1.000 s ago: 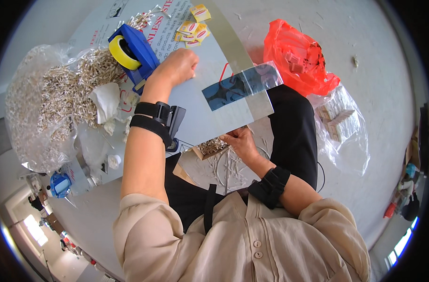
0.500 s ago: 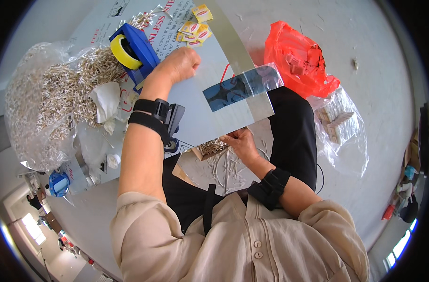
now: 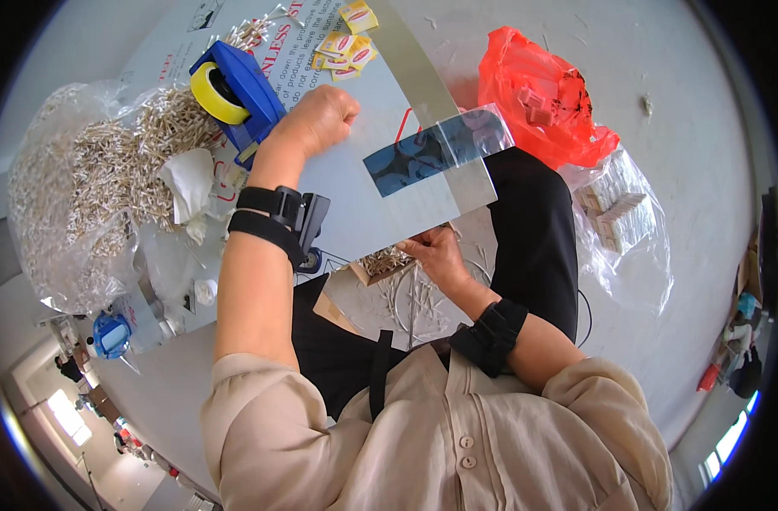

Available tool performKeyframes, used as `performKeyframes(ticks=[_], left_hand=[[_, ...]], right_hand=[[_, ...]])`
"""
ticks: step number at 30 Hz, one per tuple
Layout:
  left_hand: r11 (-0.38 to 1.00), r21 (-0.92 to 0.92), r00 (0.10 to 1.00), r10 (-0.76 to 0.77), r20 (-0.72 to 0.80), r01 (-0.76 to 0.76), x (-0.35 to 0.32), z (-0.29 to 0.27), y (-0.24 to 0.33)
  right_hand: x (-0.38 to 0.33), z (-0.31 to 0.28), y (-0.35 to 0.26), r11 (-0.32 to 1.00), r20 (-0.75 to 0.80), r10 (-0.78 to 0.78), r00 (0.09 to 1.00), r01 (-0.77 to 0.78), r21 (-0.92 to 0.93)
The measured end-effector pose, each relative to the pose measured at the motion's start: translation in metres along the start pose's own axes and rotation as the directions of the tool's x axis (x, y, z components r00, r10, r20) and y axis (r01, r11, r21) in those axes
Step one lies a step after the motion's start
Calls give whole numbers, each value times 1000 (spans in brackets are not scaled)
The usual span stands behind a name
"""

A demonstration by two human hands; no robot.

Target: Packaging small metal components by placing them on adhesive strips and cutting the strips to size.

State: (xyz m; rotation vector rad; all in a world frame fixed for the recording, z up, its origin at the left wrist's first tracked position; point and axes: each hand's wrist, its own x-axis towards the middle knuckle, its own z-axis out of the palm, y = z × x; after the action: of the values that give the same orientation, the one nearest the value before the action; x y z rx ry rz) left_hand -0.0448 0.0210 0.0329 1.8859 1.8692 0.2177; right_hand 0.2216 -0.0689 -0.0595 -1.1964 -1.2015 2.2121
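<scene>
My left hand (image 3: pixel 319 121) is closed in a loose fist above the metal-sheet tabletop (image 3: pixel 321 200), right of a blue tape dispenser (image 3: pixel 251 89) with a yellow roll. Whatever its fingers hold is hidden. Below the table's near edge, my right hand (image 3: pixel 441 257) has thumb and fingers drawn together at an open carton (image 3: pixel 361 272) of cotton swabs (image 3: pixel 382 261). The table edge covers some of those fingertips, so I cannot make out what is in them. Small yellow packets (image 3: pixel 346 58) lie at the table's far side, beyond my left hand.
A clear bag (image 3: pixel 33 204) spills a large heap of cotton swabs (image 3: pixel 108 175) at the left. A dark blue film strip (image 3: pixel 410 160) lies on the right table corner. On the floor are a red plastic bag (image 3: pixel 512 72), a clear bag of white packs (image 3: pixel 615 209) and scattered swabs (image 3: pixel 419 302).
The view has shifted slightly. My left fist and my right hand stay almost where they were, and nothing is visibly picked up or let go.
</scene>
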Motion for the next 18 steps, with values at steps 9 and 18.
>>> performKeyframes(ticks=[9, 18], left_hand=[[999, -7, 998, -52, 29, 52, 0, -3, 0], [997, -4, 995, -72, -73, 72, -4, 0, 6]], right_hand=[[2, -3, 9, 1000, -6, 1, 1000, -1, -21], [3, -1, 11, 999, -1, 12, 1000, -12, 38]])
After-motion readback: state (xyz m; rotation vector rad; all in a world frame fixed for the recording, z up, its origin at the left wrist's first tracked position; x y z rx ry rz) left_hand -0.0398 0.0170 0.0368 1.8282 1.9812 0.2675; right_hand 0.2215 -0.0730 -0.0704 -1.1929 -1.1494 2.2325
